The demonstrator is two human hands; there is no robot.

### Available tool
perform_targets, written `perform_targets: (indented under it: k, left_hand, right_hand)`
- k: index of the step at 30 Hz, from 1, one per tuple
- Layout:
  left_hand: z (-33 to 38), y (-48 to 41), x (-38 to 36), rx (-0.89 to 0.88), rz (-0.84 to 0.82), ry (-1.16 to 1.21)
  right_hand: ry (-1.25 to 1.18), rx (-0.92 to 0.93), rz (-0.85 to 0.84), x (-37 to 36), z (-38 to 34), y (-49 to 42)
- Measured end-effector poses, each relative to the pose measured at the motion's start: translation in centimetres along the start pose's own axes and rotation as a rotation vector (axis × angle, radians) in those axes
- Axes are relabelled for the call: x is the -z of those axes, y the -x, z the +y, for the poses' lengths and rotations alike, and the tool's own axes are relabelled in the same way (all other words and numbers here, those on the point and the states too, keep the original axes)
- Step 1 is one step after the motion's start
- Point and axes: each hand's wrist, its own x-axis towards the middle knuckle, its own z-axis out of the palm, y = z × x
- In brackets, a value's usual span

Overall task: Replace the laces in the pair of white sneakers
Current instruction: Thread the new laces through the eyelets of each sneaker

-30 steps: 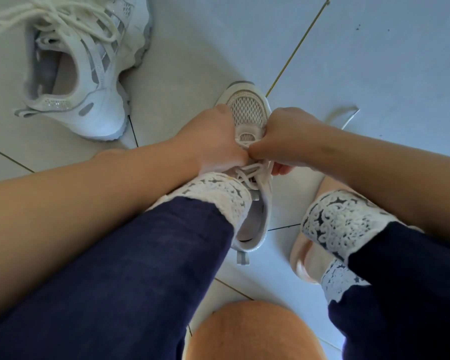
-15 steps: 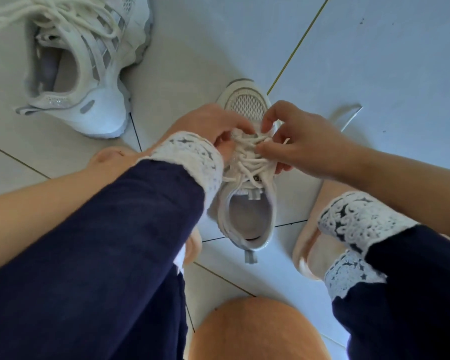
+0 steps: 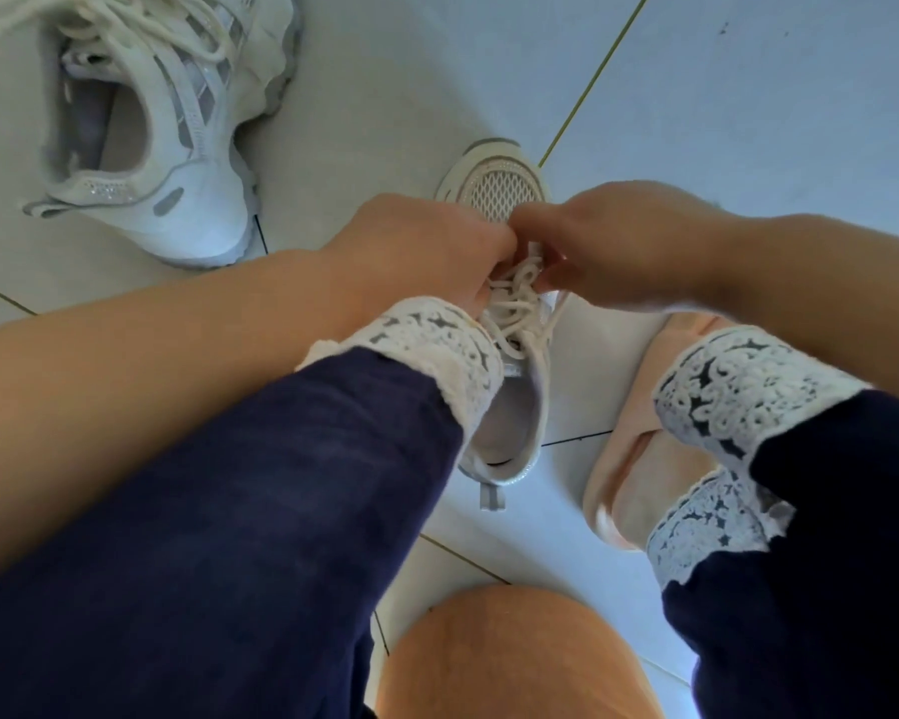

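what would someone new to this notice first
Both hands meet at the centre: the left hand and right hand grip the laces of a white sneaker that stands on the tiled floor between the person's knees. A second sneaker sits apart at the upper left. Dark blue trouser legs with white lace cuffs fill the foreground.

The floor (image 3: 748, 121) consists of large, pale grey-white glazed tiles. Thin dark grout lines (image 3: 595, 75) cross the view diagonally and meet at right angles. Cool, diffuse light falls evenly on the tiles. A rounded orange surface (image 3: 515, 661), unidentified, occupies the lower edge.
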Motion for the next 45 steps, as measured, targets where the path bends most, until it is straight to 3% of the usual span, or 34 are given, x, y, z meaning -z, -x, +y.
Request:
perform_targets:
  k: [7, 17, 23, 26, 31, 35, 41, 45]
  left_hand:
    - [-1.4, -0.4, 0.0, -0.014, -0.095, 0.015]
    - [-3.6, -0.8, -0.4, -0.022, 0.112, 0.217]
    - [-3.9, -0.5, 0.2, -0.02, 0.215, 0.491]
    - [-4.0, -0.1, 0.3, -0.04, 0.171, 0.465]
    - [-3.8, -0.9, 0.8, -0.11, 0.079, 0.316]
    - [-3.8, -1.5, 1.2, -0.151, 0.005, 0.214]
    - [-3.9, -1.3, 0.8, -0.167, 0.092, 0.192]
    - [-4.2, -0.4, 0.5, -0.107, 0.171, 0.361]
  right_hand:
    - [-0.068, 0.029, 0.011, 0.4, 1.0, 0.3]
    - [-0.152, 0.022, 0.095, 2.1, 2.0, -0.5]
    - [-0.163, -0.008, 0.206, 2.6, 2.4, 0.3]
    - [-0.22, 0.033, 0.283, 2.4, 1.6, 1.0]
    - [-0.032, 0.003, 0.227, 1.4, 0.8, 0.9]
    - [-0.037, 0.02, 0.208, 1.4, 1.3, 0.7]
    - [-0.029, -0.005, 0.196, 1.1, 1.4, 1.0]
    - [-0.274, -0.057, 0.267, 1.1, 1.4, 2.1]
